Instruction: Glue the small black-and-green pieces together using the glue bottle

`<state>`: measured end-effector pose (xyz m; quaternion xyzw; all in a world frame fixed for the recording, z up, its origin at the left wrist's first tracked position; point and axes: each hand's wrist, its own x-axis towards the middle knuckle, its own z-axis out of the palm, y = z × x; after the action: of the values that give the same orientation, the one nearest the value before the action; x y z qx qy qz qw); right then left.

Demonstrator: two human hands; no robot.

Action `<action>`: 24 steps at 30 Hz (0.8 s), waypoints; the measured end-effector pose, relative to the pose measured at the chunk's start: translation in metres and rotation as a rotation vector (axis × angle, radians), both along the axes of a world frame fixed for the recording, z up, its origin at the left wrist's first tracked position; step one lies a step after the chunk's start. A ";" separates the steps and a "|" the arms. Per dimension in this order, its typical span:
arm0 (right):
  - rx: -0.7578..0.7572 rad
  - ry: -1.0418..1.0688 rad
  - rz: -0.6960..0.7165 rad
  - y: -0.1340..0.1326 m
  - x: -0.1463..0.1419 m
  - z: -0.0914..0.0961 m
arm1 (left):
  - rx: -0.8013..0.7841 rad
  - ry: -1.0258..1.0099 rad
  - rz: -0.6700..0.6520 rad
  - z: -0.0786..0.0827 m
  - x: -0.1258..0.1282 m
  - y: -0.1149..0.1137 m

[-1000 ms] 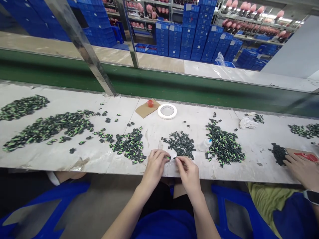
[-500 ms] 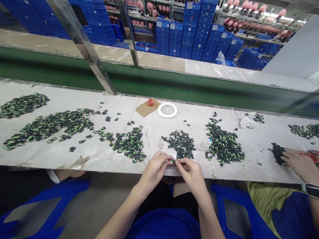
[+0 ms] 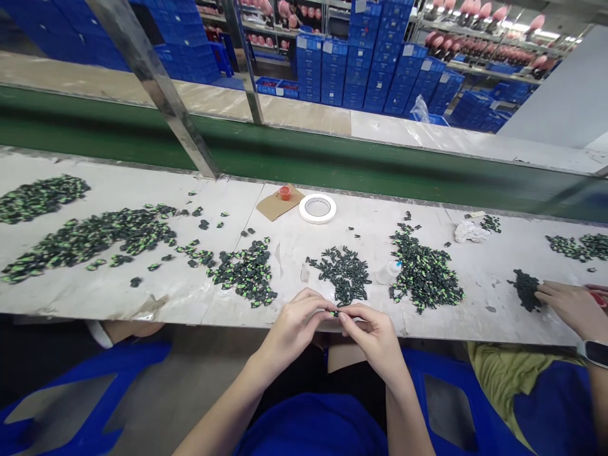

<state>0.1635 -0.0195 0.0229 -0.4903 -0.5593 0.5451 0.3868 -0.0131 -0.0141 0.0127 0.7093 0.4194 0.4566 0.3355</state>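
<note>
My left hand and my right hand meet at the near edge of the white worktable. Together their fingertips pinch one small black and green part. Just beyond them lies a pile of dark parts. A pile of black and green parts sits to the left of my hands, and another pile to the right, with a small white bottle beside it.
A roll of white tape and a red cap on a cardboard scrap lie further back. More green parts spread along the left. Another person's hand rests at the right by a dark pile. A green conveyor runs behind.
Both hands have drawn back from the dark pile toward the table's near edge, staying together with the small part pinched between them. The other person's hand has shifted slightly left.
</note>
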 end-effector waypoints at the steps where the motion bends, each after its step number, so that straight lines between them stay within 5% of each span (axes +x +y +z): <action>1: 0.004 -0.003 0.003 0.000 0.001 0.001 | 0.020 0.002 0.002 0.001 0.001 -0.001; 16: 0.154 -0.049 -0.032 0.000 0.001 0.006 | 0.141 0.029 0.071 0.011 0.012 -0.008; 24: 0.329 -0.173 -0.053 -0.001 0.002 0.006 | -0.051 -0.010 0.054 0.011 0.012 -0.009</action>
<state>0.1651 -0.0210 0.0293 -0.4799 -0.6590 0.3919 0.4264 -0.0011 -0.0232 0.0237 0.6866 0.4484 0.4579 0.3432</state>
